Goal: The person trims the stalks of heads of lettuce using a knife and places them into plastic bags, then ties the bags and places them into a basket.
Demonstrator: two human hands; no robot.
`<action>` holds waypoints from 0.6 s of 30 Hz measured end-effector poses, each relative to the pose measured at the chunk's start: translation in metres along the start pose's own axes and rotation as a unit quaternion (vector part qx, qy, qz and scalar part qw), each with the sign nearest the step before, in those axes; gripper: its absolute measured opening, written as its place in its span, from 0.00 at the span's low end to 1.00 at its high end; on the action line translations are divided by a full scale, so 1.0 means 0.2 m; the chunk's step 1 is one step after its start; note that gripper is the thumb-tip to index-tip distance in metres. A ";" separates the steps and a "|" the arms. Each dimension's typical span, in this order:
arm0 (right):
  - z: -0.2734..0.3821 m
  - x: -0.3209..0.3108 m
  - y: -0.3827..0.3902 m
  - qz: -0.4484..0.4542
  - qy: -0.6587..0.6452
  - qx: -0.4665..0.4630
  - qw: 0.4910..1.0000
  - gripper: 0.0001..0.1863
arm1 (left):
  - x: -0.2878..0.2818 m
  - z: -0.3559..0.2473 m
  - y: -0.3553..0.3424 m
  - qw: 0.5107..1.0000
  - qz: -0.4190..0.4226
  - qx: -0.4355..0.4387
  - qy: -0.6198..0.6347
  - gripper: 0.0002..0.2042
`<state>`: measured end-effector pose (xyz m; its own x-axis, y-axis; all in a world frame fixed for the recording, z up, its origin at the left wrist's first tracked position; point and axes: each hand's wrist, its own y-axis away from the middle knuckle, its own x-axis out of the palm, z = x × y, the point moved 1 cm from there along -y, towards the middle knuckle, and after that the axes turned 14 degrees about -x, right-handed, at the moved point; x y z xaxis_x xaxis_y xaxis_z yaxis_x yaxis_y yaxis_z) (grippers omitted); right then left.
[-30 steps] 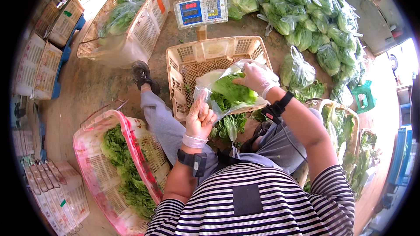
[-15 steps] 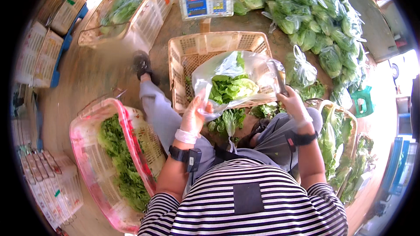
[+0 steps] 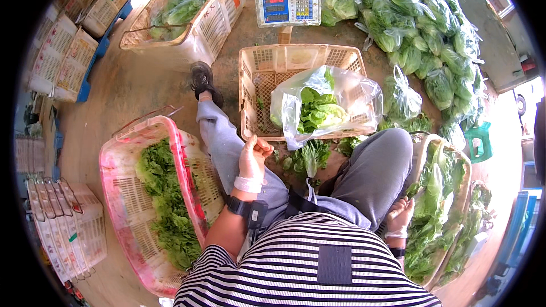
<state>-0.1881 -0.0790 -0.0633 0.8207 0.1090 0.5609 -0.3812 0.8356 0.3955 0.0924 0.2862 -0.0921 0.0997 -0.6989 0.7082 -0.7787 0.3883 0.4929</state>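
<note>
A clear plastic bag holding green lettuce lies in the tan plastic crate in front of me, its mouth spread over the near rim. My left hand, in a clear glove, is just short of that rim with curled fingers; no object shows in it, and the bag is apart from it. Down at the right, my right hand is beside my knee, against the basket of leafy lettuce. Its fingers are bent, and whatever they may hold is hidden.
A scale display stands behind the crate. Bagged lettuces are piled at the far right, with one tied bag nearer. A pink-rimmed basket of greens stands left; another crate is at the far left. Loose leaves lie between my legs.
My left hand has let go of the bag and drawn back slightly. The right hand, which had a knife at the bag, has moved down to the right-hand basket; the knife no longer shows.
</note>
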 end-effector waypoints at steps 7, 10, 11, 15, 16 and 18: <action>-0.07 0.06 0.25 -0.043 0.166 0.040 0.984 0.16 | -0.09 0.00 0.12 0.994 0.001 0.006 -0.107 0.13; 0.00 -0.04 0.38 0.034 0.115 0.176 0.977 0.19 | -0.16 0.04 0.08 0.985 0.032 0.032 -0.166 0.12; 0.03 -0.02 0.39 0.046 0.139 0.173 0.974 0.19 | -0.12 0.04 0.08 0.979 0.034 0.039 -0.195 0.12; 0.07 0.10 0.24 0.056 0.290 0.052 0.954 0.18 | -0.10 0.04 0.11 0.973 0.048 0.015 -0.223 0.13; 0.08 0.15 0.18 0.067 0.315 0.026 0.946 0.18 | -0.09 0.01 0.17 0.979 0.076 0.052 -0.183 0.12; 0.07 0.27 0.05 0.098 0.353 -0.023 0.930 0.17 | -0.11 -0.06 0.31 0.982 0.109 0.063 -0.142 0.11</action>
<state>-0.1545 -0.0718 -0.0184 0.8186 0.5743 -0.0050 -0.5475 0.7831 0.2949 0.0485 0.3327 -0.0704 -0.2411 -0.7533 0.6119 -0.8346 0.4828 0.2654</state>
